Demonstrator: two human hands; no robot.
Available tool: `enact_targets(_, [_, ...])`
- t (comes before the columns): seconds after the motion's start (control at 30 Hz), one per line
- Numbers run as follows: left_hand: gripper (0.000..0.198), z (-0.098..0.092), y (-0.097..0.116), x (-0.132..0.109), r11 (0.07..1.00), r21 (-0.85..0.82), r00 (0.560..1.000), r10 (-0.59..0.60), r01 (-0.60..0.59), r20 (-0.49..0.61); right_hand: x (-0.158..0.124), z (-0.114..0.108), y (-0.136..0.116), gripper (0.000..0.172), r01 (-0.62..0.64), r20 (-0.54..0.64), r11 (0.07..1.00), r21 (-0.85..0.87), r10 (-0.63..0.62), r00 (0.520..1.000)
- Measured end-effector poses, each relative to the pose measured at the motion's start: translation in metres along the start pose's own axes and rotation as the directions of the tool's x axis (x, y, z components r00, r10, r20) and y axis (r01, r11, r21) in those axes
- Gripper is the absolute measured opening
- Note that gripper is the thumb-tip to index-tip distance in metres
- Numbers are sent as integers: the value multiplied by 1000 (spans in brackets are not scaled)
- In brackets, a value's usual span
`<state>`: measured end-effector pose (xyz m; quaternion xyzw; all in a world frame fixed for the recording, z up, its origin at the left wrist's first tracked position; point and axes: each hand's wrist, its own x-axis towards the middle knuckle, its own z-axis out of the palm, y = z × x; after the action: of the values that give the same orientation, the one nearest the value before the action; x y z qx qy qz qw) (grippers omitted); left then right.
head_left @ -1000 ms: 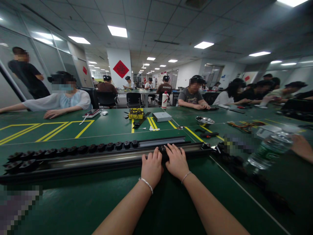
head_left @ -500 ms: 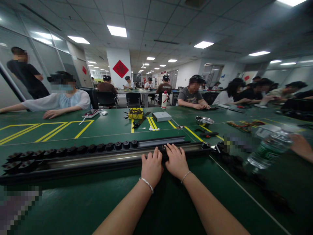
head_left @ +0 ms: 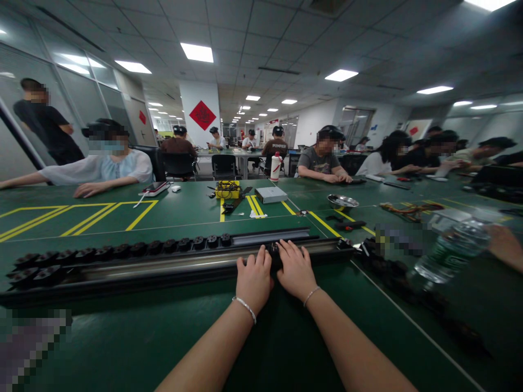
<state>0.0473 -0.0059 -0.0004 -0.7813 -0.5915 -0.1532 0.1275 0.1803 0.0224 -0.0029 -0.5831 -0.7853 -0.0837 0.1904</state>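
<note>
A long black and silver rail (head_left: 155, 268) lies across the green table (head_left: 122, 337) in front of me. A second rail behind it carries a row of several black socket modules (head_left: 122, 250). My left hand (head_left: 253, 279) and my right hand (head_left: 296, 268) rest side by side on the near rail, fingers curled over a small black module (head_left: 273, 251) between them. Each wrist wears a thin bracelet.
A clear water bottle (head_left: 451, 247) lies at the right, near another person's hand (head_left: 504, 245). Farther back sit a yellow box (head_left: 227, 189), a white box (head_left: 271, 194), a metal bowl (head_left: 342, 201) and black parts (head_left: 408, 286). Several seated people surround the tables.
</note>
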Motion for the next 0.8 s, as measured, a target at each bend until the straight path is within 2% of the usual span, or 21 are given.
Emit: enact_targets(0.8, [55, 0, -1, -1, 1000, -9, 1000, 2, -2, -11, 2, -2, 2, 64, -35, 13, 999, -20, 35, 999])
